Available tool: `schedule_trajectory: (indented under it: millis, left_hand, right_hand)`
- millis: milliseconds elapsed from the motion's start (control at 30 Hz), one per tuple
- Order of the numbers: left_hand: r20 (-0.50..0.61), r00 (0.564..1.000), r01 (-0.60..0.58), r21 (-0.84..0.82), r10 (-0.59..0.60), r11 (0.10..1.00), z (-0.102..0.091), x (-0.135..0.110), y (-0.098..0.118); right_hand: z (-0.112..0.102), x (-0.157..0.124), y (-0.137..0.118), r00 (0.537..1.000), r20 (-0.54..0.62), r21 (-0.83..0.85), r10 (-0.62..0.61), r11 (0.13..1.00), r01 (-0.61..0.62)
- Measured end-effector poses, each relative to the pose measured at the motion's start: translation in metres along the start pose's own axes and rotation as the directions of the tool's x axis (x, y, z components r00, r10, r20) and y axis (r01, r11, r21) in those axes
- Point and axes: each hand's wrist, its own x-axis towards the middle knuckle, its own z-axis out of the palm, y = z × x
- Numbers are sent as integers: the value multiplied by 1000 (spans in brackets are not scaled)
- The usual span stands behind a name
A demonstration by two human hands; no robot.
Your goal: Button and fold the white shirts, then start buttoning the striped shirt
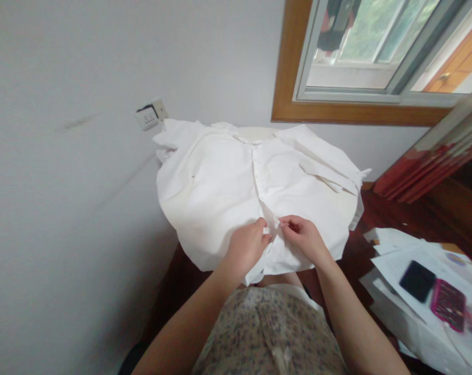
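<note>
A white button-up shirt (220,182) lies spread over a round, pale tabletop, its collar end away from me and its hem toward me. The sleeves lie out to both sides, partly folded. My left hand (249,242) pinches one front edge of the shirt near the hem. Just to its right, my right hand (302,234) pinches the opposite front edge, holding it slightly lifted. Between my hands the front placket gapes open a little. Any button at my fingertips is too small to make out.
To the right, a low surface holds loose papers (387,260), a black phone (417,281) and a pink-cased phone (448,304). Behind the shirt, the wall has a power socket (147,118) and a wood-framed window (292,112). A red-and-white curtain (411,177) hangs at the right.
</note>
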Motion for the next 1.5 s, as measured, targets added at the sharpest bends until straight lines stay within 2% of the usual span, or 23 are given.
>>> schedule_trajectory:
  millis: [200,267,400,700,833,967,1067,1233,1333,1500]
  left_hand:
    - [-32,999,3,72,-1,997,5,6,3]
    - [-23,1000,6,69,-4,998,5,8,3]
    - [6,1000,13,44,-13,999,2,10,2]
    - [-26,999,-42,-9,42,999,1,11,-5]
    - [-36,998,-61,-96,57,994,-1,14,-7]
    - [-16,999,-41,-229,38,973,-3,18,-13]
    - [31,999,-9,-389,23,921,1,20,-22]
    - [171,984,84,-687,48,722,11,23,-39]
    - [191,980,110,-743,51,660,10,23,-41]
    - [204,978,129,-750,41,649,0,21,-37]
  right_hand:
    - [-14,11,-9,993,93,268,76,958,-98]
    - [-15,13,-10,989,126,294,73,950,-107]
    - [-8,12,-9,987,152,185,52,979,-80]
    - [4,4,-3,997,71,37,-5,999,3]
    - [3,4,-6,999,35,16,-25,1000,24]
    - [9,3,-8,995,-3,-47,-97,994,97]
    - [18,1,-6,993,-10,-108,-117,987,116]
    - [23,-3,-2,991,-31,-132,-132,983,127]
    - [21,-4,-3,992,-16,-129,-126,984,122]
    - [21,-4,-4,992,-13,-153,-126,981,122]
